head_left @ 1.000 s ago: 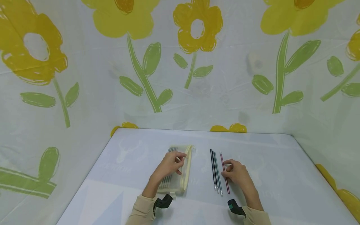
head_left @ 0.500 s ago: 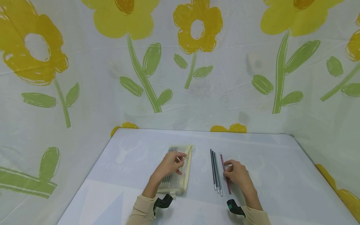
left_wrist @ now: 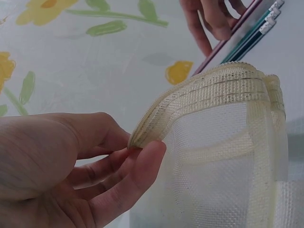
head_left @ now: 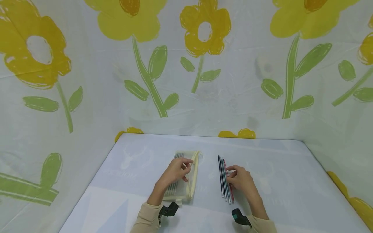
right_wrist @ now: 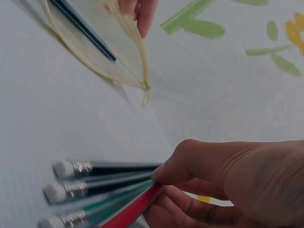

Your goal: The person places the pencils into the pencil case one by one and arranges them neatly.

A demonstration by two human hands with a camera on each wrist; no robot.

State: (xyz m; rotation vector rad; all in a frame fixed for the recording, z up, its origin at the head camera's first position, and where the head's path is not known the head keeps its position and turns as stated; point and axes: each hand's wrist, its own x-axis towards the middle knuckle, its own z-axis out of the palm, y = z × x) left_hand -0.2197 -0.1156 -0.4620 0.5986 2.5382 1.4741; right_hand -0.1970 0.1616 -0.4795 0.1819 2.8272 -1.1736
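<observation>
My left hand (head_left: 176, 170) pinches the zippered edge of a cream mesh pencil case (left_wrist: 213, 95), lifting that side open. Several dark pencils (head_left: 172, 187) lie inside the case, partly hidden by the hand. To the right, my right hand (head_left: 242, 179) holds a red pencil (right_wrist: 135, 209) between thumb and fingers. This pencil lies against a row of loose pencils (head_left: 222, 178), dark and teal, with white erasers (right_wrist: 66, 168) toward me. The fingers cover part of the red pencil.
A white table (head_left: 279, 187) with faint printed patterns carries everything. Its back edge meets a white flower-print curtain (head_left: 233, 106), which also hangs at both sides. Black wrist cameras (head_left: 169, 209) are strapped near both hands.
My right hand has moved left with the red pencil, closing the gap between it and the row of loose pencils. The left hand keeps its grip on the case.
</observation>
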